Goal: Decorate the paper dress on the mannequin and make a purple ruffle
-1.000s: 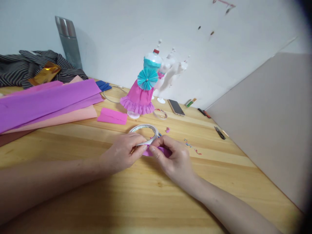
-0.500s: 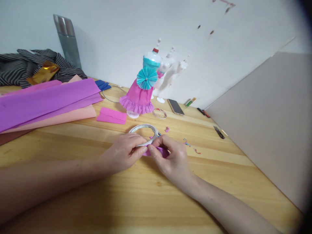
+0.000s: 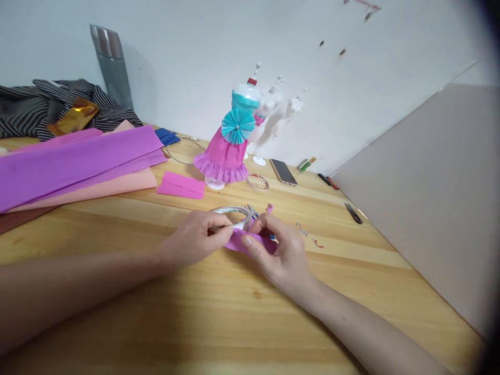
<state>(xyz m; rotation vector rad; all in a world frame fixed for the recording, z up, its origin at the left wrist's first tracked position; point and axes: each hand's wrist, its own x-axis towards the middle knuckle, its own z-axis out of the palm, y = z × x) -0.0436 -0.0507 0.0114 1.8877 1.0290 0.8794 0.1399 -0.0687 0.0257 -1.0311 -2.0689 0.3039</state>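
A small purple crepe paper piece [image 3: 238, 241] is stretched between my two hands above the wooden table [image 3: 250, 323]. My left hand [image 3: 197, 237] pinches its left end between thumb and fingers. My right hand [image 3: 279, 252] is closed on the right part of the piece, with the lower fingers curled under it. Just behind the fingertips is a white roll of tape [image 3: 226, 210], partly hidden by both hands; whether the left fingers also touch it, I cannot tell. Scissors [image 3: 252, 211] with blue parts show behind my right hand.
A doll-size dress form [image 3: 224, 148] in a pink and turquoise paper dress stands behind. Purple crepe sheets [image 3: 78, 161] and a folded pink paper [image 3: 182, 185] lie left. Rightward are a phone [image 3: 284, 172], a bracelet-like ring [image 3: 258, 182], paper scraps [image 3: 308, 234] and a cutter [image 3: 353, 213].
The tape roll has dropped lower and tilted flatter behind my fingers. More of the purple paper shows between my hands, and my right hand has shifted slightly right.
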